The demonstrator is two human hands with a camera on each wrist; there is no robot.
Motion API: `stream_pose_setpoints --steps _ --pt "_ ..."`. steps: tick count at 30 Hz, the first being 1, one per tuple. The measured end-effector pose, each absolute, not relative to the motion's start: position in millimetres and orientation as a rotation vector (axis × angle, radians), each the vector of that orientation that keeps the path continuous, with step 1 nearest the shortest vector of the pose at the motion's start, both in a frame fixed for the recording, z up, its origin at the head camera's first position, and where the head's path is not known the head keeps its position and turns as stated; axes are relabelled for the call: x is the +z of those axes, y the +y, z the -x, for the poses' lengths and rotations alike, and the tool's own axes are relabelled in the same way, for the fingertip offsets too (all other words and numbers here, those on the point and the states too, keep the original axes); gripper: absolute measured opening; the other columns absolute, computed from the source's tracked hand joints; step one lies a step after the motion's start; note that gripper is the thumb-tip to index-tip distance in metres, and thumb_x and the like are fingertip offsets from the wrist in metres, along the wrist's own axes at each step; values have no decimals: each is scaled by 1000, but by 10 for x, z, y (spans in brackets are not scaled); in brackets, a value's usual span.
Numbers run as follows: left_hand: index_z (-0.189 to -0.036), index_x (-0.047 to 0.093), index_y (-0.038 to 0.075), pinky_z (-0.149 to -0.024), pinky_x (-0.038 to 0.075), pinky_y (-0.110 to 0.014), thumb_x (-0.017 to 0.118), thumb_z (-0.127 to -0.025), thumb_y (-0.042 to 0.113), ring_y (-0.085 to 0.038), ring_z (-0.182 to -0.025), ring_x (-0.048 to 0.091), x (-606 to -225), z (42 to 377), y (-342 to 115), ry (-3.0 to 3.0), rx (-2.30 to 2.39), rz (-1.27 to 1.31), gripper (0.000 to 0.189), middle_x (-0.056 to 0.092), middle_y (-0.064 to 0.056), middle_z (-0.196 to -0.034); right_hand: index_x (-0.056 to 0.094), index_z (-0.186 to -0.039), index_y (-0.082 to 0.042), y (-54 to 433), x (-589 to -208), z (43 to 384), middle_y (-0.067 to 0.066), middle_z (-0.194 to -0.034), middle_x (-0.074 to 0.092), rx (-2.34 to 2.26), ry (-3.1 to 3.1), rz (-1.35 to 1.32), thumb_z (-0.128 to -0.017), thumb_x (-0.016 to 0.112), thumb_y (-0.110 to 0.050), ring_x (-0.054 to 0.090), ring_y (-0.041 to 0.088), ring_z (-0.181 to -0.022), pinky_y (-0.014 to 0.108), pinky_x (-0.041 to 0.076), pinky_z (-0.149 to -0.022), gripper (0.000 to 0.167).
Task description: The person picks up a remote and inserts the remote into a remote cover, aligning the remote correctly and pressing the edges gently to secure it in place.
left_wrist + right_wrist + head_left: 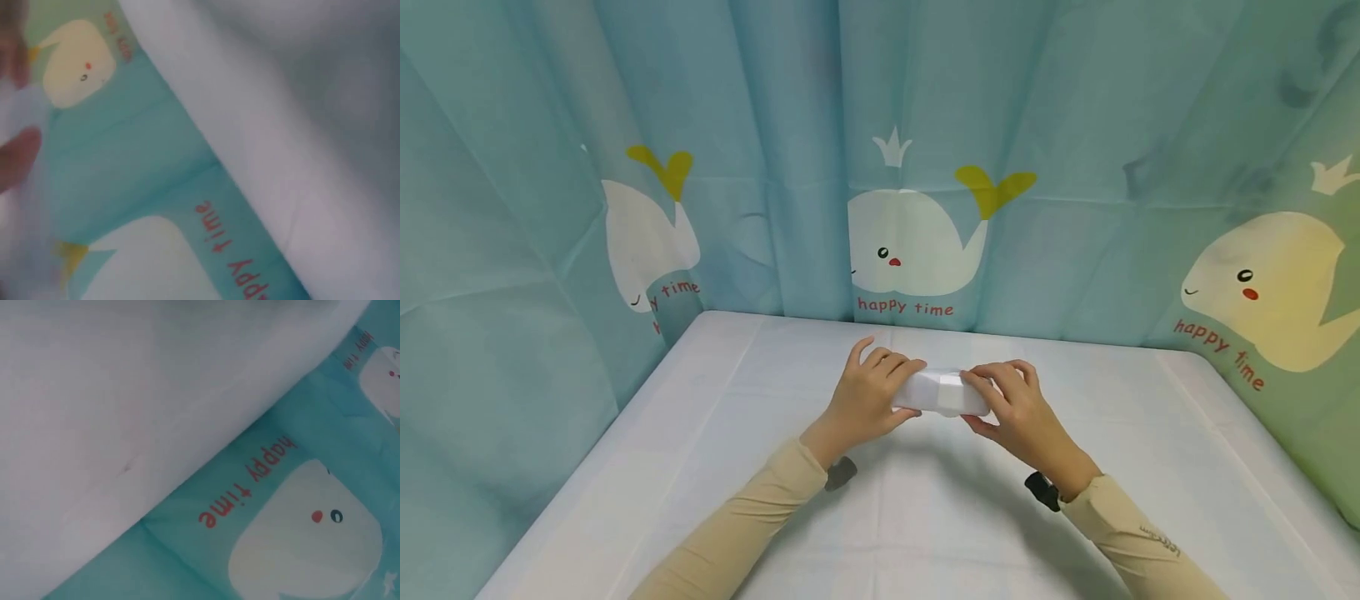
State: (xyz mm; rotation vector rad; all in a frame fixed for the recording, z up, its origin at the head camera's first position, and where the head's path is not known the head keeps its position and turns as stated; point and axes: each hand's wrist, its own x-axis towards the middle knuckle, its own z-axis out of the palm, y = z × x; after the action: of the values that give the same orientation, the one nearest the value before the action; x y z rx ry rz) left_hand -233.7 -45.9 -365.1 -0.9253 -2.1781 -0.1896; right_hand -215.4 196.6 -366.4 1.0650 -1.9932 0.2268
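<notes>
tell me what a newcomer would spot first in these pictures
Probably the big white whales on the blue-green curtain behind the table. Next, likely the shiny white item near the head view's centre, held between the left grip and right grip over the table.

Blurred fingertips touch whitish object at left edge; teal whale-print curtain, red-lettered, hangs behind; white tabletop slants along right.
</notes>
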Motion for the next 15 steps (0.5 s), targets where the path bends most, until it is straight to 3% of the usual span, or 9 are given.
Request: stream_pose_setpoints --steps 3,5,8,13,15 --pt "-104 67 18 -99 40 -45 79 -71 41 -14 -89 61 -3599 2303 -450 -2214 -264 963 41 70 5 -95 62 -105 0 1990 -3702 2173 13 -96 60 116 -1831 -1111 -91 60 -17 57 27 -86 47 42 -76 22" --pt "-97 68 18 -98 41 -43 76 -76 36 -13 -86 62 -3568 2286 -439 -2208 -279 988 29 70 6 -91 63 -102 -1 1998 -3735 2190 14 -94 60 86 -1729 -1124 -100 43 -17 56 28 -83 45 42 -73 25" --pt "-90 68 18 -95 43 -40 74 -79 32 -11 -83 63 -3558 2270 -428 -2127 -209 997 19 70 7 -86 62 -99 -1 1996 -3764 2200 14 -94 59 117 -1706 -1111 -100 43 -16 55 27 -83 44 41 -73 24" --pt "-86 69 18 -91 46 -39 78 -74 34 -10 -79 63 -3606 2266 -424 -1925 -97 960 22 69 7 -81 61 -93 1 1994 -3719 2184 13 -88 60 207 -1743 -1088 -99 46 -18 58 26 -76 45 44 -72 25" --pt "-91 68 17 -92 46 -41 80 -71 36 -12 -83 63 -3612 2259 -415 -1944 -117 966 31 68 5 -88 62 -88 1 2004 -3704 2192 12 -83 61 202 -1692 -1115 -98 47 -14 59 26 -73 44 45 -70 24"
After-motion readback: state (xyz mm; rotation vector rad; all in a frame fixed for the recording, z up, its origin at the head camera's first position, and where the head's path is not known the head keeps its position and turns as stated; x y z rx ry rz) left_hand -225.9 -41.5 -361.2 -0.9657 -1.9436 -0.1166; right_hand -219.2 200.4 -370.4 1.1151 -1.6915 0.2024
